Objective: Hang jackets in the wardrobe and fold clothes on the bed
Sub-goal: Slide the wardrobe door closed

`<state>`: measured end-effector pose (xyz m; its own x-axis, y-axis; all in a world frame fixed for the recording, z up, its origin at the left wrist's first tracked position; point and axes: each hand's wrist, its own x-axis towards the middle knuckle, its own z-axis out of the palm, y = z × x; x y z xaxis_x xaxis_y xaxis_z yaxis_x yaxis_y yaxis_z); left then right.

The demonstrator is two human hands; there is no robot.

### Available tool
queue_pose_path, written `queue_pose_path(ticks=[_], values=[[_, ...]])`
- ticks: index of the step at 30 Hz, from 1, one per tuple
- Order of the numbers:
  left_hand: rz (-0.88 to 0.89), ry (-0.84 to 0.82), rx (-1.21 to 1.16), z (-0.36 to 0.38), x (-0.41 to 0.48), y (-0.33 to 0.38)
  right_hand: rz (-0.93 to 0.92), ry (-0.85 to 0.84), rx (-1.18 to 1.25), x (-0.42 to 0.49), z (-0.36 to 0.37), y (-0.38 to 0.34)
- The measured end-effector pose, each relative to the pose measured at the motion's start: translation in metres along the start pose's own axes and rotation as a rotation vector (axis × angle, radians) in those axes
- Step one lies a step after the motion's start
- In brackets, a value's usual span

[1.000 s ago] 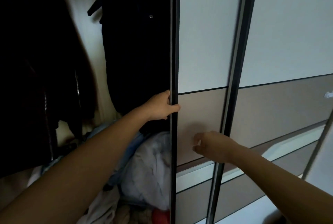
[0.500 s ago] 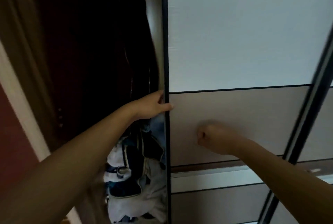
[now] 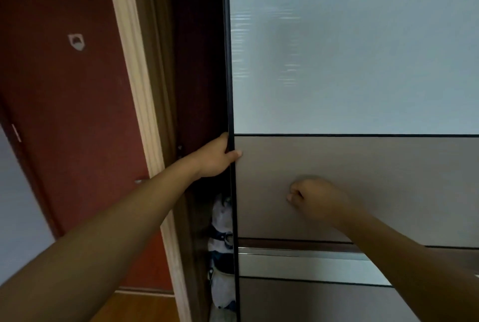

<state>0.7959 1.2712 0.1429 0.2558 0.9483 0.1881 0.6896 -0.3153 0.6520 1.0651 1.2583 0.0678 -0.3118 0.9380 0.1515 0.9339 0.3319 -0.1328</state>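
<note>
Illumination was dim. Motion-blurred glare streaked the pale glossy wardrobe door panel (image 3: pixel 350 49) above the right hand (image 3: pixel 315 196); the narrow wardrobe opening (image 3: pixel 202 75) above the left hand (image 3: pixel 215 158) was black.

Count: 2 hands, left hand (image 3: pixel 215 158) and right hand (image 3: pixel 313 199); 1 sliding door (image 3: pixel 350 62); 1 red door (image 3: pixel 64 88); 1 clothes pile (image 3: pixel 221 218).

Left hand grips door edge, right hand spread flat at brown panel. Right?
No. Head view: the right hand is curled in a fist at the brown panel, not spread flat. The left hand does grip the door edge.
</note>
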Motion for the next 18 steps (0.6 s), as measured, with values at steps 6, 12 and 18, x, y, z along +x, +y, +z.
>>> queue_pose_path(ticks=[6, 12, 18], values=[[0.053, 0.529, 0.232, 0.008, -0.038, -0.015, -0.011, -0.004, 0.020, 0.003, 0.003, -0.013], [-0.189, 0.531, -0.146, 0.015, -0.040, -0.034, -0.038, 0.107, -0.100, 0.008, -0.021, -0.016], [-0.236, 0.260, -0.625, 0.010, -0.007, -0.032, -0.036, 0.130, -0.178, 0.022, -0.027, -0.025]])
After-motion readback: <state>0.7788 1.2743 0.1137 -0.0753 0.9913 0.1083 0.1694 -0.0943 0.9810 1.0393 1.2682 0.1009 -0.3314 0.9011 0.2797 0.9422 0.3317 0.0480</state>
